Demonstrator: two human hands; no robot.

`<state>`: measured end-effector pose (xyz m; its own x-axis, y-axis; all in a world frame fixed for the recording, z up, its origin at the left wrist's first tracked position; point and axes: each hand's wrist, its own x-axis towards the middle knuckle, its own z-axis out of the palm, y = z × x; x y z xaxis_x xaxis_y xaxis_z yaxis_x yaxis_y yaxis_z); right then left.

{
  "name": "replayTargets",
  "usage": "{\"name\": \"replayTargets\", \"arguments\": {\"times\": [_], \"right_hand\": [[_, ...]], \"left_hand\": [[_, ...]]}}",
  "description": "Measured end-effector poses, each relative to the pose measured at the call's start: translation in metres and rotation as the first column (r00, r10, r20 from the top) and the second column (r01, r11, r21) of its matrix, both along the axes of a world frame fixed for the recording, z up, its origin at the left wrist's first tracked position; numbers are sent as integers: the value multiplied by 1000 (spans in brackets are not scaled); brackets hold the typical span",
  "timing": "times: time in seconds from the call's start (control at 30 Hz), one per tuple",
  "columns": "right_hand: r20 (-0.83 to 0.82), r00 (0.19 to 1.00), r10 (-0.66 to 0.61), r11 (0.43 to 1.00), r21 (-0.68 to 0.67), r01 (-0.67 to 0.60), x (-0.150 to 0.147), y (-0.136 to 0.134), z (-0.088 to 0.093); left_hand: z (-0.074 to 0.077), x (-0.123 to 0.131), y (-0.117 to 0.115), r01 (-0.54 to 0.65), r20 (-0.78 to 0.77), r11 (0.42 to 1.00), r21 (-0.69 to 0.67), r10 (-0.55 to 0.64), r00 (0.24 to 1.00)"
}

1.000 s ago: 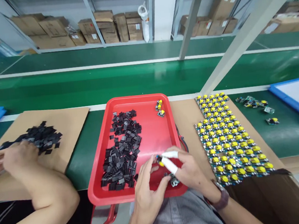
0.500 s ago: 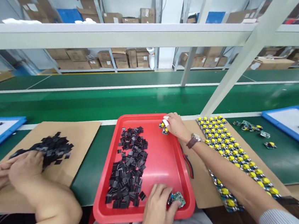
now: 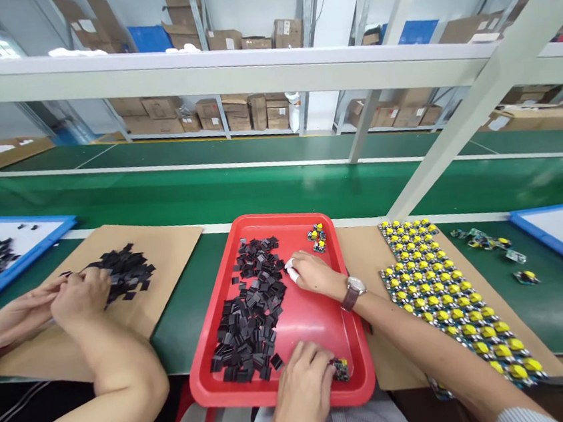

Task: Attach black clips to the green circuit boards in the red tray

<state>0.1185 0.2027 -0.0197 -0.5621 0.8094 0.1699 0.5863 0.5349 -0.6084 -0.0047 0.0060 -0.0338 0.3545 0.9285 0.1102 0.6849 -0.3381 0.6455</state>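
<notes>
My left hand [image 3: 305, 378] is at the near edge of the red tray [image 3: 198, 374], its fingers closed on a small circuit board [image 3: 341, 369] that sticks out on the right side. Part of the board is hidden behind the fingers. My right hand [image 3: 316, 276], with white covers on its fingertips, reaches over the middle of the tray. Its fingers pinch a small black piece at the right edge of the heap of flat black pieces [image 3: 246, 325]. A few circuit boards with yellow parts [image 3: 317, 235] lie in the tray's far right corner.
Rows of yellow-topped boards [image 3: 452, 300] stand on cardboard at right, with loose boards [image 3: 483, 238] beyond. A co-worker's hands [image 3: 76, 296] work at a black heap [image 3: 129, 270] on cardboard at left. Blue-rimmed trays [image 3: 69, 223] flank the bench. A slanted post [image 3: 454, 126] rises behind.
My right hand has moved from the boards in the far right corner toward me and left, to the black heap. The board at my left hand now shows a yellow part. The view has shifted slightly.
</notes>
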Motion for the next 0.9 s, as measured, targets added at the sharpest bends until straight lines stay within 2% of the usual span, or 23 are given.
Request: {"name": "replayTargets", "arguments": {"times": [0.07,0.17,0.27,0.37,0.47,0.57,0.63,0.73,0.83,0.9], "right_hand": [[-104,993,-57,997,-57,51,7,-8,7],[-258,957,-130,983,-161,90,21,-30,20],[-378,902,-208,959,-260,112,34,-65,32],[-552,752,-360,892,-440,104,41,-101,36],[-634,589,-501,827,-552,108,42,-131,30],[-650,534,-541,819,-551,159,43,-151,20],[-665,565,-489,859,-477,183,44,-160,15],[-672,610,-420,902,-384,198,48,-169,11],[-715,544,-439,890,-429,155,52,-175,9],[-728,489,-482,864,-488,125,54,-177,10]], "left_hand": [[-2,-7,1,-28,36,998,61,26,999],[-2,-19,5,-96,194,991,98,76,978],[4,-28,12,-141,378,990,-29,141,915],[12,-27,16,-141,540,960,-242,255,802],[20,-17,17,-136,642,926,-353,345,684],[25,-7,14,-167,667,887,-431,438,603],[26,-3,12,-173,679,878,-446,458,573],[27,2,13,-133,700,897,-422,416,581],[29,4,16,-122,714,897,-424,414,564],[31,5,19,-69,747,861,-504,474,467]]}}
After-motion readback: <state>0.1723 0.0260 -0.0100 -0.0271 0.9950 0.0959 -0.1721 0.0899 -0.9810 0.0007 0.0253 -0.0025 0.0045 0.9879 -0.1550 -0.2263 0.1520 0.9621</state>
